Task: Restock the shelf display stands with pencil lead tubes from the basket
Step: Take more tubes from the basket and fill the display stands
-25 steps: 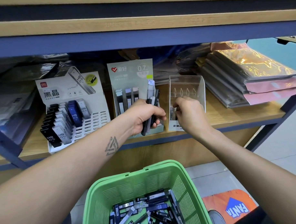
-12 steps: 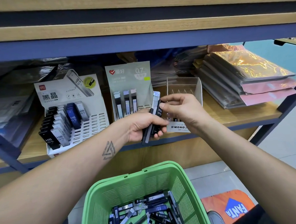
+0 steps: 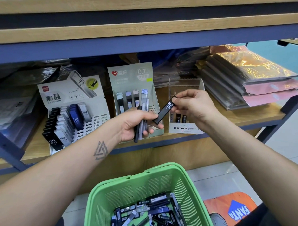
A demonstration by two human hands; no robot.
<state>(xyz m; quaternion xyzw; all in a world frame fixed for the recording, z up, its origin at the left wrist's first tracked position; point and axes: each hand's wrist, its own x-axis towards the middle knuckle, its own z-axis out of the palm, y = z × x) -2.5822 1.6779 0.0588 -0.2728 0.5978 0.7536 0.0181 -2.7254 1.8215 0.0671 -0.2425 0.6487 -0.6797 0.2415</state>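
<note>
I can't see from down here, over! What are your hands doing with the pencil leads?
Left hand grips a bundle of tubes. Right hand pinches a black HB 0.5 tube before the stands. Nothing in the way.

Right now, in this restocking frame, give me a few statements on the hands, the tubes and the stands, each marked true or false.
1. The right hand pinches a black HB 0.5 tube. True.
2. The left hand is empty. False: it grips a bundle of tubes.
3. The green basket holds loose tubes. True.
4. The MONO stand is at the far left of the shelf. False: it stands right of the 0.7 stand.
5. The HB 0.5 stand has every slot filled. False: its right-hand slots are bare.
</note>
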